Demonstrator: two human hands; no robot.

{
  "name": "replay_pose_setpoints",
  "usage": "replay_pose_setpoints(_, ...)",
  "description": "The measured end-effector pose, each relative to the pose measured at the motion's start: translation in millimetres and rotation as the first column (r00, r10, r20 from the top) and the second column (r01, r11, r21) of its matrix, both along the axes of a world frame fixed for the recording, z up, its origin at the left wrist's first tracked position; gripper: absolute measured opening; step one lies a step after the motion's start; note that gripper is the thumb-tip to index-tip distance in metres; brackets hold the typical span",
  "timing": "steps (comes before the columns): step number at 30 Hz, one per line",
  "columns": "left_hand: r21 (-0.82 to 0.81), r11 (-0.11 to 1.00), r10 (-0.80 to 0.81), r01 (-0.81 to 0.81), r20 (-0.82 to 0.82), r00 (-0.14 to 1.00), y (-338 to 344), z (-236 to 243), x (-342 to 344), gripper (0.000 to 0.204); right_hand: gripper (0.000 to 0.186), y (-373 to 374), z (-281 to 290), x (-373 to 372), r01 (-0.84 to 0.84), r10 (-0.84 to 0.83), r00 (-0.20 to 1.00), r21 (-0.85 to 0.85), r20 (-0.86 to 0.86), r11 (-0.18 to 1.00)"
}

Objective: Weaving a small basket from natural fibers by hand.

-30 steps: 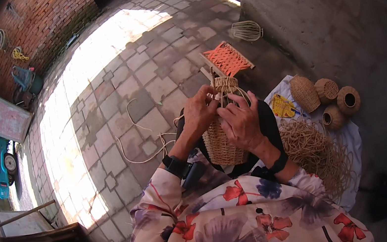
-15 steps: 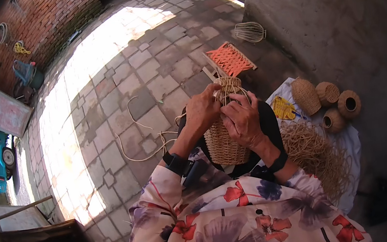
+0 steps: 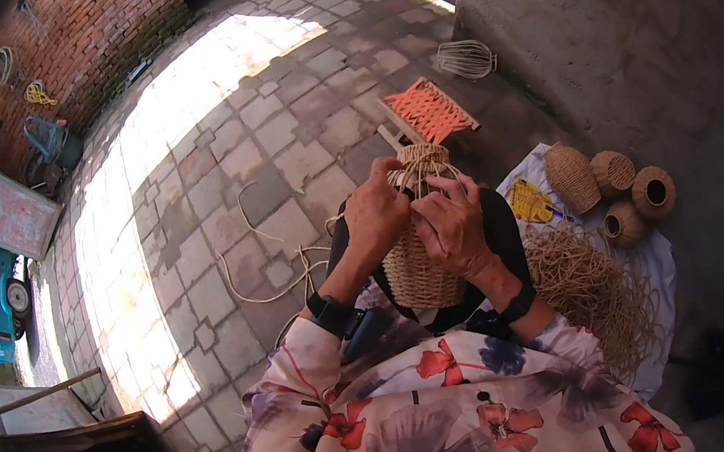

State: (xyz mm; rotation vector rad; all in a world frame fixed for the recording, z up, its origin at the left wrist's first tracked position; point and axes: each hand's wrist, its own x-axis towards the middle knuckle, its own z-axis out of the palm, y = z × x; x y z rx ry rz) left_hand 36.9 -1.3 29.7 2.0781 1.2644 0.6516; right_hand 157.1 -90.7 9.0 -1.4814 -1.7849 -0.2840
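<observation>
Clock positions are read from the body of the work, with twelve o'clock toward the top of the view. The tall, straw-coloured woven basket (image 3: 421,273) is located over the dark cloth (image 3: 501,229) covering the lap, its narrow collar (image 3: 423,154) directed to twelve o'clock. The lower body is densely woven; directly below the collar is an open band of bare strands. The left hand (image 3: 376,213), at ten o'clock, is closed on the basket at this band, fingers bent; the exact strand pinched is hidden. The right hand (image 3: 453,226), at two o'clock, grasps the basket's opposite side, its fingers curled over the strands. A black band encircles each wrist. A low wooden stool with a woven orange seat (image 3: 429,110) stands beyond the collar at twelve o'clock. A pale, open-ribbed oval frame (image 3: 467,60) lies at one o'clock, near the grey plastered wall (image 3: 613,29). Four small brown woven vessels (image 3: 571,178) are grouped at three o'clock. At four o'clock, a tangled heap of tan strands (image 3: 592,290) rests on a white sheet (image 3: 662,275). A long, pale loose strand (image 3: 246,295) curves across the grey paving (image 3: 212,192) at nine o'clock.
</observation>
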Motion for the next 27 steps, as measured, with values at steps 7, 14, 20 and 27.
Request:
replay_pose_setpoints(7,-0.127,0.987,-0.073,0.095,0.17,0.983,11,-7,-21,0.039,0.014,1,-4,2,-0.005,0.005,1.0,0.004,-0.025,1.0)
replay_pose_setpoints(14,-0.2,0.978,0.089,-0.054,0.175,0.981,21,-47,-37,0.027,0.015,0,-5,4,-0.002,0.002,0.998,0.005,-0.056,1.0)
replay_pose_setpoints(20,-0.181,0.982,0.098,-0.056,0.227,0.969,37,-92,-53,0.03,0.014,-1,-1,5,-0.024,0.028,0.991,0.033,-0.134,0.999)
replay_pose_setpoints(27,-0.121,0.993,0.046,-0.01,0.299,0.953,5,-39,-37,0.028,0.014,-4,-23,35,0.008,-0.001,0.895,0.013,-0.446,1.0)
